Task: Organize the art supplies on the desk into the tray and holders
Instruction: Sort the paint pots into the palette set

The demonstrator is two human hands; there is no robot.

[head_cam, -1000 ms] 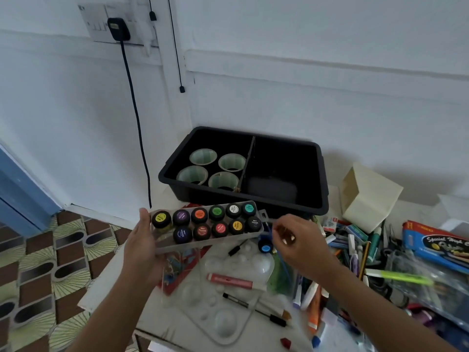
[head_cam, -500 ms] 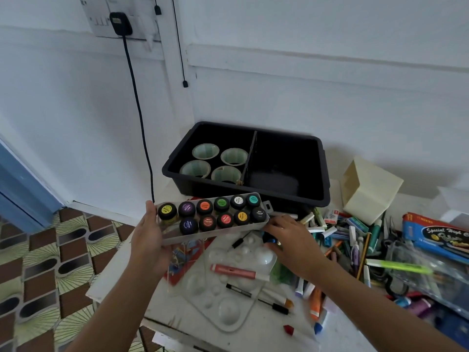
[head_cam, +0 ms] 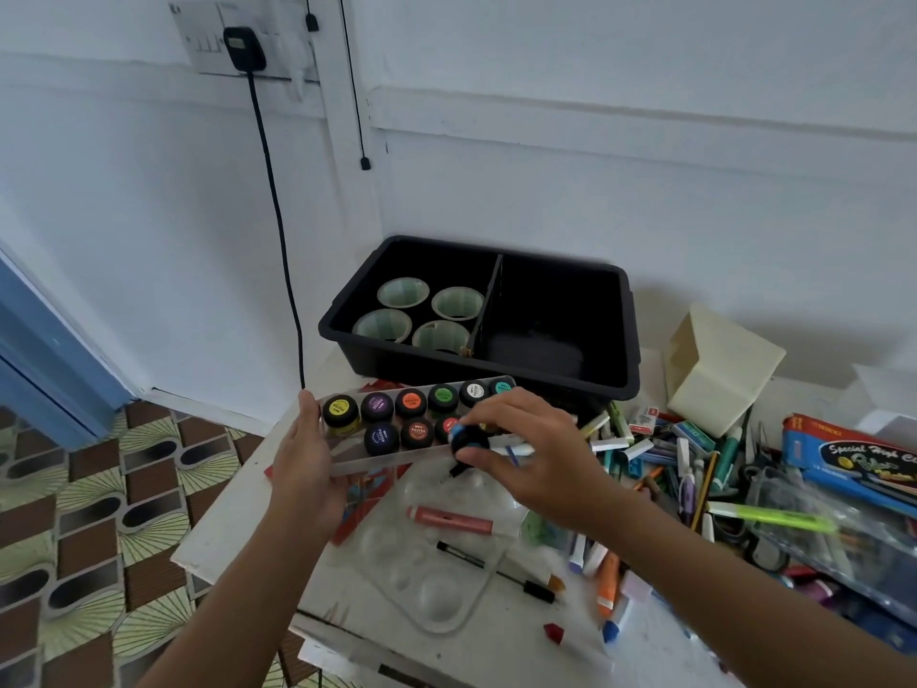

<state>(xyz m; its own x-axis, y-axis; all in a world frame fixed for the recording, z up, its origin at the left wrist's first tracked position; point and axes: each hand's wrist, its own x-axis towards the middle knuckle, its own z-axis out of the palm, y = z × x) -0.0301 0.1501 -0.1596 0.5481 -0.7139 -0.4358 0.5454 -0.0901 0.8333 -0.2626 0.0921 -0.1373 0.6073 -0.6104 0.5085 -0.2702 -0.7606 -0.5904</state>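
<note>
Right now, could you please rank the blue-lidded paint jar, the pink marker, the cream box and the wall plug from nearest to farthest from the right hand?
1. blue-lidded paint jar: pinched in the right hand itself.
2. pink marker: lying just below the hand, nearer the person.
3. cream box: at the back right of the desk.
4. wall plug: high on the wall, far left.

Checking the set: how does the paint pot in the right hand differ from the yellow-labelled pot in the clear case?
The blue-labelled pot is pinched in the right hand, outside the clear case; the yellow-labelled pot sits slotted at the case's left end. The blue-labelled pot looks tilted; the yellow-labelled pot stands upright. Both are small black pots with round coloured lid labels.
</note>
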